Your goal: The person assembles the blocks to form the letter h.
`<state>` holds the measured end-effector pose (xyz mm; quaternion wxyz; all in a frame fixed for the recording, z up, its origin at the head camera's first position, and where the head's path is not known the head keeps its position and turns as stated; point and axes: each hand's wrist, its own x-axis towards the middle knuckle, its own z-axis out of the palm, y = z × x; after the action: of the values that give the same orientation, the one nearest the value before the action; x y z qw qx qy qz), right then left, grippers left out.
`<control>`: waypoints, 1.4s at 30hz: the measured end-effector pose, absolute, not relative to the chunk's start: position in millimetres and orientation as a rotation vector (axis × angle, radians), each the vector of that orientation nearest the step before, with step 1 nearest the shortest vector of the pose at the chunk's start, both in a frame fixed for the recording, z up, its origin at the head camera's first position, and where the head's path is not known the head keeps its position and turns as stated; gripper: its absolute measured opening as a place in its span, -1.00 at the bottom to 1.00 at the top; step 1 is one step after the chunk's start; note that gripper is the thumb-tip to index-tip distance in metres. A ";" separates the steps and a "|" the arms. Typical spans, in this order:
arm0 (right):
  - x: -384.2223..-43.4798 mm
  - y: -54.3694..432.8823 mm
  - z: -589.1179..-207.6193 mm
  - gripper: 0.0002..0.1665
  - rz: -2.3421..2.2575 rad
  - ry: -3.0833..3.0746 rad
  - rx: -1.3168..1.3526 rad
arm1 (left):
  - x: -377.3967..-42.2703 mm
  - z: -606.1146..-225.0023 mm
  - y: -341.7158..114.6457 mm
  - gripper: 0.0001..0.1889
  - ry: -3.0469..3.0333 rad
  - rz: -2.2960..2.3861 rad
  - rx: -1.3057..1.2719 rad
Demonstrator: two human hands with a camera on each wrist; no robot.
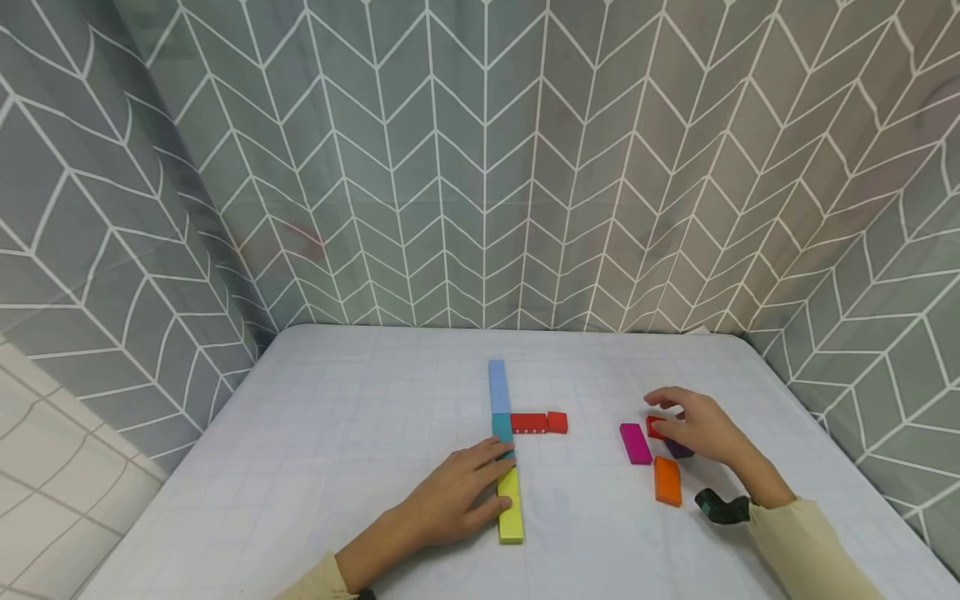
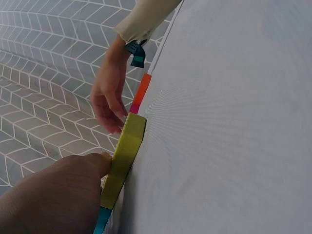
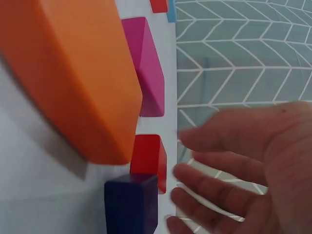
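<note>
The yellow block (image 1: 511,527) is seen at the lower middle of the head view, laid flat on the white table (image 1: 247,500) as the nearest piece of a line that runs up the frame. It is overlapped by the left hand (image 1: 459,496) — thumb placed against it, fingers stretched loosely across the line, nothing clenched.

To the lower right, a dark wrist device (image 1: 723,507) is worn beside a beige sleeve (image 1: 810,550). Farther up, an orange block (image 1: 667,482) is set, then a dark purple block (image 1: 680,449) and a magenta block (image 1: 635,444). Above these, a small red block (image 1: 654,427) is partly covered by the right hand (image 1: 701,427); its fingers are relaxed and spread — a gap from the red block is shown in the right wrist view, and no block is grasped.

At the centre, a dotted red block (image 1: 529,423) and a red end block (image 1: 557,422) are ranged rightward from the teal block (image 1: 502,426). The line is ended by a light blue block (image 1: 498,387), beyond which a chevron-patterned curtain (image 1: 480,167) is hung.
</note>
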<state>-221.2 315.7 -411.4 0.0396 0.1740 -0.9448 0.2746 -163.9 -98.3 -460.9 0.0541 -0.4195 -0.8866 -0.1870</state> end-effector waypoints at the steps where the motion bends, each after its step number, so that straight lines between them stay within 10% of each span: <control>1: -220.7 316.5 -411.2 -0.55 0.835 -2.910 0.542 | -163.9 -460.8 -98.2 -0.41 -2.694 -0.569 -1.275; 42: -226.1 323.7 -415.5 -0.67 0.858 -2.941 0.541 | -163.0 -460.2 -98.7 -0.40 -2.719 -0.569 -1.270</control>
<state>-226.1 323.7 -415.5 0.0153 0.1739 -0.9452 0.2758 -163.0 -98.7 -460.2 0.0436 -0.4155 -0.8892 -0.1863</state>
